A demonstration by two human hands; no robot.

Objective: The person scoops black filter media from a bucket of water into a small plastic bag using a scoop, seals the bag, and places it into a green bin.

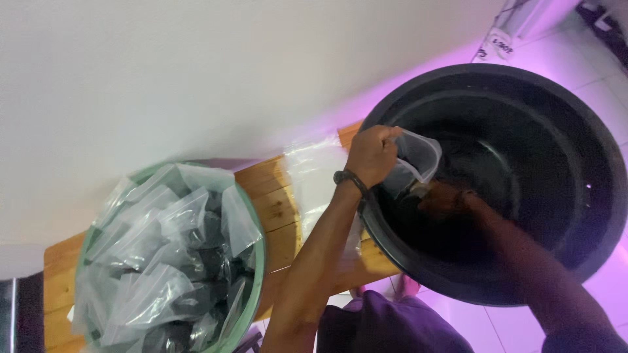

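Clear plastic bag (418,157) pinched open in my left hand (371,155) over the black tub (589,150), w/ right hand (448,198) just below, grip unclear.

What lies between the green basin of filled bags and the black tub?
In the head view, between the green basin and the black tub lie bare wooden bench slats, a pile of empty clear bags, and the left forearm.

Clear zip bags (171,261) with dark contents fill the green basin; one open clear bag (416,160) hangs over the black tub; a white label (500,44) sits top right.
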